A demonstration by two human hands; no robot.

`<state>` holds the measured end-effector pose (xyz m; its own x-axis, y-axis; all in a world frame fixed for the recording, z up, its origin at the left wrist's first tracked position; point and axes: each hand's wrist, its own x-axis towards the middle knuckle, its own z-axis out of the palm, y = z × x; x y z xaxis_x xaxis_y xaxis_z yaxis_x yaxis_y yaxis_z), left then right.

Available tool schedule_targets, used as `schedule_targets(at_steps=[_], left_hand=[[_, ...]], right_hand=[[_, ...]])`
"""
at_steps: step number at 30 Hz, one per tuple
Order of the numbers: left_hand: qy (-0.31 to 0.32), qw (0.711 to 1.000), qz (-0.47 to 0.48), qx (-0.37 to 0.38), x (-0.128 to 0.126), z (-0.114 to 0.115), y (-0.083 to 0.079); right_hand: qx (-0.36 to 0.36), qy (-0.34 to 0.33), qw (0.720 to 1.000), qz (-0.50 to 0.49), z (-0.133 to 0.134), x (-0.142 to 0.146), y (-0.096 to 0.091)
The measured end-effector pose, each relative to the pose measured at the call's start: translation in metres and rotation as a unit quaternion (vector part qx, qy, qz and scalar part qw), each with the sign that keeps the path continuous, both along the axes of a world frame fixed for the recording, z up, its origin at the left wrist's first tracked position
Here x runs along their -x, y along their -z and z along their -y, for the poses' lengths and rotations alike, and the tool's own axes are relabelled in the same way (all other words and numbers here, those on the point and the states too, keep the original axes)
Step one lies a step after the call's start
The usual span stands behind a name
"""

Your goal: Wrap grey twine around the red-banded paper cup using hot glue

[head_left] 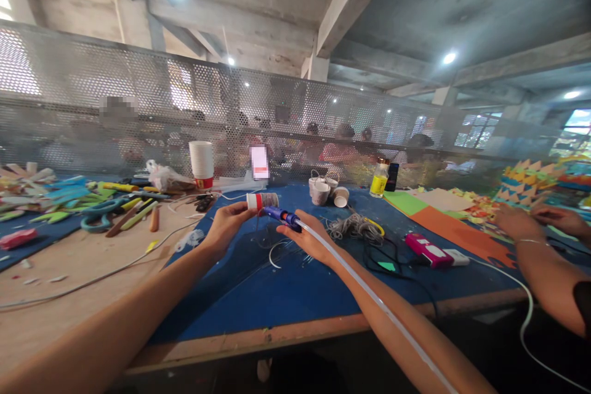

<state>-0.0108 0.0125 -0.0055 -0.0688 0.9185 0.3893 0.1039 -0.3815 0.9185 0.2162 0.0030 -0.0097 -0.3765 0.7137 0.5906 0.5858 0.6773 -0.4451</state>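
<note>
My left hand (229,223) pinches a small paper cup (268,200) on its side, with a white and red end towards my fingers and a greyish covering on the rest. My right hand (313,241) is wrapped round a blue hot glue gun (286,218), its nozzle pointing at the cup. Whether the nozzle touches the cup, I cannot tell. A long clear glue stick (376,301) runs out of the gun's back along my right forearm. Beyond the right hand, several small cups (320,191) stand or lie together, near a tangle of grey cord (353,228).
A stack of paper cups (201,163) and a phone (260,162) stand at the back. Scissors (99,214) and tools lie left. At right are a yellow-labelled bottle (379,178), a magenta power strip (428,250), coloured paper (455,231) and another person's hands (517,221). A perforated screen (277,111) closes the back.
</note>
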Motion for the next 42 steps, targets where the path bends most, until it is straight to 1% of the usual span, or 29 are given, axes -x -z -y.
schedule_targets(at_steps=[13,19,23,28,30,37,42], left_hand=[[-0.012,1.0,0.004,0.016,-0.0011,0.0005,-0.0012],[0.015,1.0,0.006,0.015,0.0004,-0.0006,0.0014],[0.017,1.0,0.007,0.011,0.0007,-0.0006,0.002],[0.044,0.998,0.009,0.042,0.0005,0.0015,0.0014],[0.051,0.998,0.013,0.038,0.0001,0.002,0.0011],[0.043,0.999,0.002,0.022,-0.0018,0.0035,-0.0014],[0.042,0.999,0.009,0.027,-0.0023,0.0044,-0.0019]], right_hand=[[-0.001,0.008,1.0,0.001,-0.0001,0.0001,-0.0003],[0.007,0.006,1.0,-0.015,0.0012,-0.0005,-0.0023],[0.015,0.002,0.999,-0.033,0.0011,-0.001,-0.0019],[-0.006,0.007,0.999,-0.049,0.0006,-0.0007,-0.0012],[-0.013,0.009,0.999,-0.051,0.0004,-0.0005,-0.001],[-0.003,0.023,0.998,-0.054,0.0004,-0.0011,-0.0008],[-0.003,0.012,0.999,-0.052,0.0006,-0.0005,-0.0012]])
